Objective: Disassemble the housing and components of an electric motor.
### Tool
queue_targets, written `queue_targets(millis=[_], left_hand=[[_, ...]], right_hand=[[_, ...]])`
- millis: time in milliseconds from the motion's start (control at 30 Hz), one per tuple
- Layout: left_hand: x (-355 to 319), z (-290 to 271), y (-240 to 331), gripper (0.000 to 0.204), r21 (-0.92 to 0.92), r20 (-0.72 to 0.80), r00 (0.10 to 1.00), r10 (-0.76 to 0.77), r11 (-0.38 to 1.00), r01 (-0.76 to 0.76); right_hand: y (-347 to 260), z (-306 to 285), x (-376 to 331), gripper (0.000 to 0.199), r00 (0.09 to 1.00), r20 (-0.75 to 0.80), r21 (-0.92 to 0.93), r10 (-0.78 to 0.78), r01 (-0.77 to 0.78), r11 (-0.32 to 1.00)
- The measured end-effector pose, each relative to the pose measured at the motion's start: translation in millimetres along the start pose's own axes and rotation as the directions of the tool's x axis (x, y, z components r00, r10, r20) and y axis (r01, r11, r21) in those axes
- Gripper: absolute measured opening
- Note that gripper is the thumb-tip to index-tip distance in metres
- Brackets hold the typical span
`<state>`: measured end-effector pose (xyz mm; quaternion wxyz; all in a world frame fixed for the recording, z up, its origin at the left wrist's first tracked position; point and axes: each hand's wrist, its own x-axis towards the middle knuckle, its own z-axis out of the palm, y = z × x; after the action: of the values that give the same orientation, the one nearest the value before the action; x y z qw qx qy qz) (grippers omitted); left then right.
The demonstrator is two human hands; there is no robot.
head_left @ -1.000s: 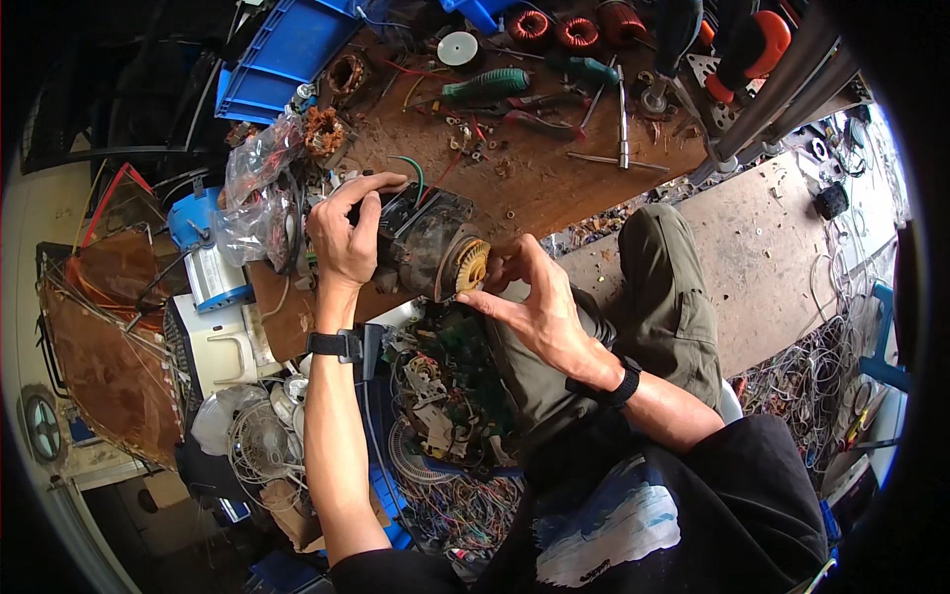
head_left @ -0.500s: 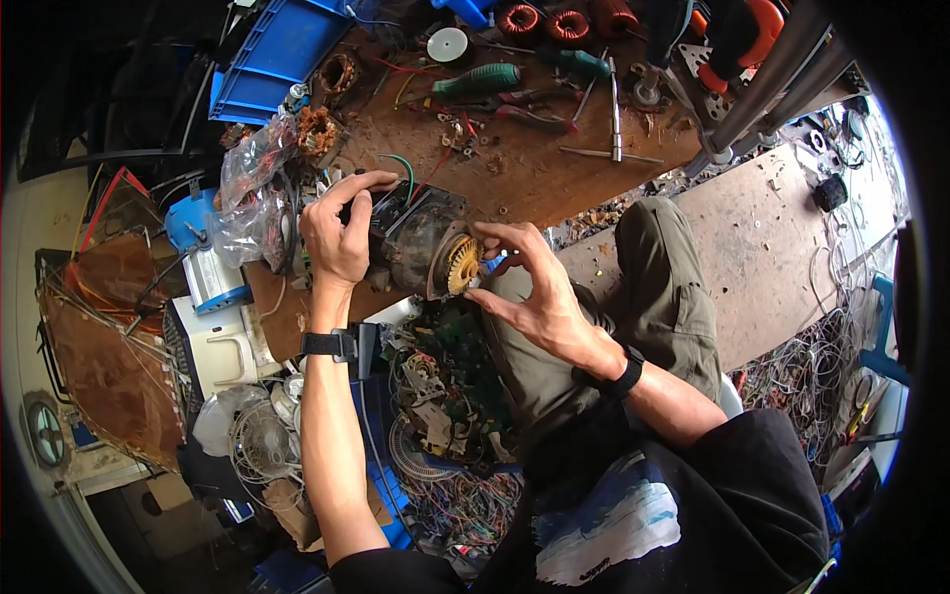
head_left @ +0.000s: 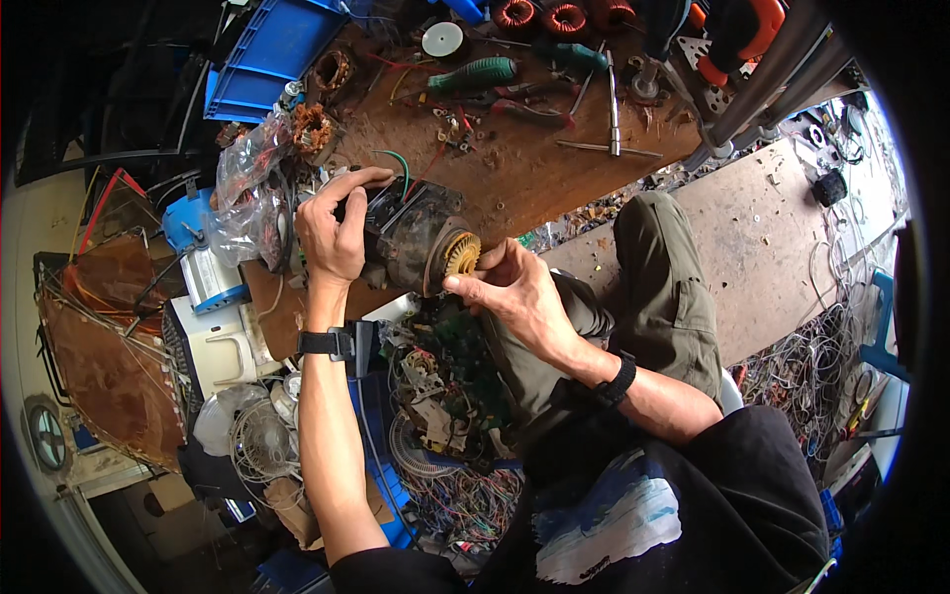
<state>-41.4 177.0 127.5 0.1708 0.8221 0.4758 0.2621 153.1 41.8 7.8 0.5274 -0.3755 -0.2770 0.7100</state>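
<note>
A dark, grimy electric motor (head_left: 411,238) lies on its side at the near edge of the brown workbench. On its right end, past a flat metal flange, sits a yellow finned wheel (head_left: 461,255). My left hand (head_left: 333,230) is curled round the motor's left end, with the index finger reaching over the top; its grip is partly hidden. My right hand (head_left: 515,289) pinches the yellow wheel from the right, thumb at its lower rim and fingers behind it. A green wire (head_left: 399,160) sticks up beside the motor.
Beyond lie a green-handled screwdriver (head_left: 475,75), red-handled pliers (head_left: 534,111), a T-handle wrench (head_left: 615,109) and copper coils (head_left: 565,20). Plastic bags (head_left: 247,203) and a blue crate (head_left: 272,59) stand left. Circuit boards (head_left: 450,366) are heaped below the bench edge.
My right hand has moved in leftward, and its spread thumb and fingers have closed on the yellow wheel. My left hand stays on the motor.
</note>
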Motion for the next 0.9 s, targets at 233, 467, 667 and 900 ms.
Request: queue_targets(millis=[233, 467, 667, 900], left_hand=[[-1.3, 1.8, 1.9, 0.034, 0.001, -0.007, 1.000, -0.018, 1.000, 0.018], [-0.8, 2.4, -1.1, 0.033, -0.025, -0.004, 1.000, -0.025, 0.999, 0.025], [-1.0, -1.4, -2.1, 0.033, 0.006, 0.002, 1.000, -0.003, 1.000, 0.003], [-0.3, 1.2, 2.0, 0.033, -0.017, 0.005, 1.000, -0.015, 1.000, 0.015]], right_hand=[[5.8, -18.6, -1.9, 0.044, 0.992, 0.107, 0.040, -0.066, 0.062, 0.997], [2.8, -20.0, 0.3, 0.070, 0.879, 0.132, -0.318, -0.459, 0.476, 0.820], [9.4, -18.5, 6.0, 0.054, 0.889, 0.145, -0.242, -0.433, 0.457, 0.856], [10.5, -5.2, 3.2, 0.048, 0.973, 0.115, 0.098, -0.202, 0.191, 0.977]])
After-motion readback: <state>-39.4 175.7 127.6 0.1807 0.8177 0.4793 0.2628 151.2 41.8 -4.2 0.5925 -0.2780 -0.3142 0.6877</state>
